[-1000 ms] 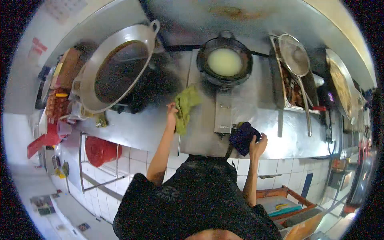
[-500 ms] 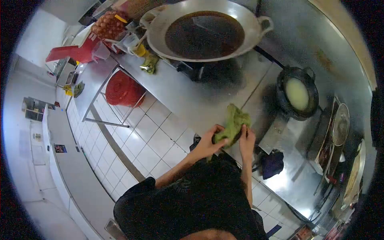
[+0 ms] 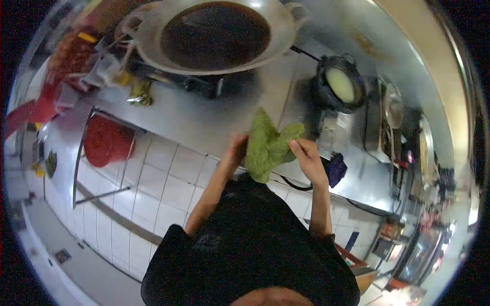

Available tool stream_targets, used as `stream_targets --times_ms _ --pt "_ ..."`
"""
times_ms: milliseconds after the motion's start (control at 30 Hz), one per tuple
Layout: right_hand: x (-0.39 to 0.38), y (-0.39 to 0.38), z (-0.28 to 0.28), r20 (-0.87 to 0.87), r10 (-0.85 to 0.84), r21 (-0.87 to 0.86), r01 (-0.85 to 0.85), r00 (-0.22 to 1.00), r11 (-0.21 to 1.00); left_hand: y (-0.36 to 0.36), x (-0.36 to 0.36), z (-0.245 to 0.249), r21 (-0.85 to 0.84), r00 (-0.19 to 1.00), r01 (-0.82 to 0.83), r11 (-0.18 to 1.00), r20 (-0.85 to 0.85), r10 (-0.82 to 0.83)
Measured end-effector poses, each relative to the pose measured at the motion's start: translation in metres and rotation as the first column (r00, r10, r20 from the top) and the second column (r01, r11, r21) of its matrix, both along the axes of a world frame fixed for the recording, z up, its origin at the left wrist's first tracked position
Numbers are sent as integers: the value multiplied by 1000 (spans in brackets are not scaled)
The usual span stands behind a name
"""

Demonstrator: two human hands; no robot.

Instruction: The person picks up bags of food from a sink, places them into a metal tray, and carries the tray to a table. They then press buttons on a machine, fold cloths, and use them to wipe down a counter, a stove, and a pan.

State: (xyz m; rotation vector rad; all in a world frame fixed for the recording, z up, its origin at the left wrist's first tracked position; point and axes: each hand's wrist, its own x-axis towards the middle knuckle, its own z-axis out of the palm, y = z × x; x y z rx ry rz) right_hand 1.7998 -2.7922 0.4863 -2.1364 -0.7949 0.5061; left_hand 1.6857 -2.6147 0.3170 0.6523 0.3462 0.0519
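A green cloth (image 3: 265, 148) is spread in front of my body, near the front edge of the steel counter. My right hand (image 3: 308, 157) pinches its right side between thumb and fingers. Beside the cloth's left edge is my left hand (image 3: 234, 153), its fingers smeared by motion; I cannot tell whether they grip the fabric. A dark purple cloth (image 3: 337, 171) lies at the counter edge, to the right of my right hand.
A large wok of dark liquid (image 3: 145, 43) stands at the back of the counter (image 3: 199, 109). Right of it sits a smaller black pan (image 3: 326, 92) with pale contents. A red tub (image 3: 104, 140) is under the left table. A strainer (image 3: 394, 104) lies at right.
The bunched green cloth is now opened out wider. My left hand has shifted left, and my right hand has turned with its grip kept. The view has swung to the right.
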Motion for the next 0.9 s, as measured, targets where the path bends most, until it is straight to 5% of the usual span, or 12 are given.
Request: stream_targets --times_ms 100,233,367,400,467,533,667,700,767,833,867,900 --pt "1 -21 -15 -576 -171 470 494 800 731 15 -7 -6 351 975 -196 916 -35 221" --pt "24 0 0 -739 -110 424 586 665 691 2 7 -23 -196 990 -40 980 -141 12" --pt "70 -31 -88 -768 -132 362 596 626 717 -5 -3 13 -116 992 -85 990 -103 73" --pt "65 -40 -129 -774 -130 357 597 620 719 5 -9 12 238 960 4 971 -271 62" --pt "48 -58 -199 -479 -314 52 384 819 922 37 -26 -36 643 908 245 725 -415 62" --pt "35 -57 -193 -516 -259 36 323 816 946 75 -46 -128 818 915 370 440 -403 -20" --pt "45 -39 -163 -546 -183 48 249 818 967 85 -75 10 765 808 238 599 -498 315" --pt "35 -30 -152 -551 -157 49 219 820 975 83 -77 15 876 855 45 480 -282 435" --pt "13 -7 -123 -72 -306 436 306 949 847 90 -80 34 936 840 -176 306 -20 542" --pt "11 -5 -84 -34 -88 269 94 996 958 93 -91 60 979 930 -200 50 174 324" --pt "9 -4 -74 -37 111 70 -108 993 992 98 -100 75 977 919 -212 38 186 348" --pt "5 1 -73 -28 137 71 -135 990 988 101 -110 91 984 962 181 10 -179 206"
